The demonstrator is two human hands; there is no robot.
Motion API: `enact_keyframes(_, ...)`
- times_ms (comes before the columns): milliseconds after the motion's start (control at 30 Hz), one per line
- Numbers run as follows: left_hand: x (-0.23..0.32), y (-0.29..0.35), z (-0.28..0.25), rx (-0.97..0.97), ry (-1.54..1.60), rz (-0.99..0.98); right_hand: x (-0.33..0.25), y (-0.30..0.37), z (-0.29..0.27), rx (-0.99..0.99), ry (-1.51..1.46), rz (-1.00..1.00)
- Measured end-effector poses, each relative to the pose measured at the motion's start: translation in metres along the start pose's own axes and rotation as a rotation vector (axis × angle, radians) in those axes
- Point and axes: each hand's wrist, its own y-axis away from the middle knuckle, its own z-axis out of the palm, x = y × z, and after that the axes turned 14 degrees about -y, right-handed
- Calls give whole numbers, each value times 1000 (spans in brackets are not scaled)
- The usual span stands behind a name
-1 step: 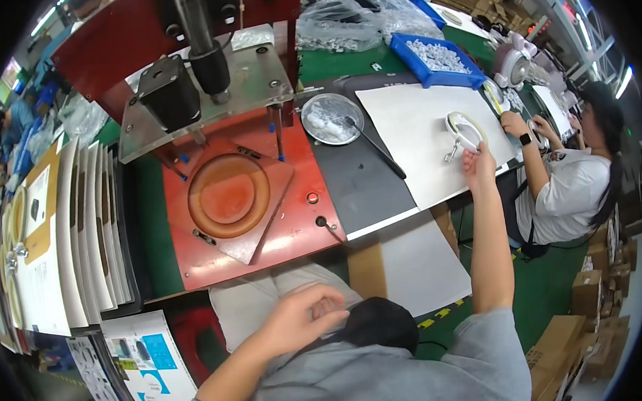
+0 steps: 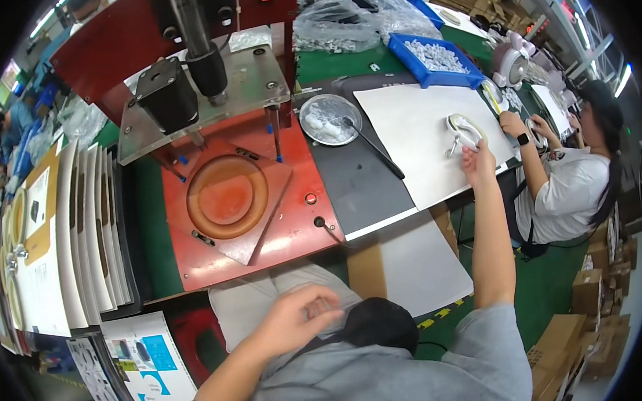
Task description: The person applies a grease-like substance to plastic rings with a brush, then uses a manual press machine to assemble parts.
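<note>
The right hand [image 2: 479, 163] of the seated person reaches forward, thumb and fingers pinched on the near edge of a white ring [image 2: 458, 127]. The ring is over the white sheet [image 2: 397, 122], toward its right side; from where I stand, I cannot tell whether it rests there or hangs just above. The edge grip probably serves to leave most of the band uncovered, and the sheet, I judge, to keep the piece off the dark mat [image 2: 356, 176]. The left hand [image 2: 299, 319] lies back over the lap, fingers loosely curled and apart from the thumb, with nothing visible in its grasp. A black-handled tool [image 2: 377, 153] leans out of the round dish [image 2: 332, 139], handle toward the person, presumably for easy pickup. The red press [image 2: 300, 224] stands to the left.

The ring looks smooth and pale, rounded with a hollow middle, and edged in yellowish green. A shiny metal fitting [image 2: 451, 150] projects at its lower left; its finer form is too small to make out.
</note>
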Motion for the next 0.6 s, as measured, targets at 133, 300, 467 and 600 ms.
enact_keyframes(133,-25,23,-12,121,26,-147,-10,-11,23,-49,-138,92)
enact_keyframes(300,-67,75,-30,425,312,-377,13,58,60,-476,16,-60)
enact_keyframes(467,-100,157,-62,782,156,-607,56,254,130,-1189,552,-167)
enact_keyframes(600,-169,243,-78,1256,-35,-889,96,332,158,-1533,494,225)
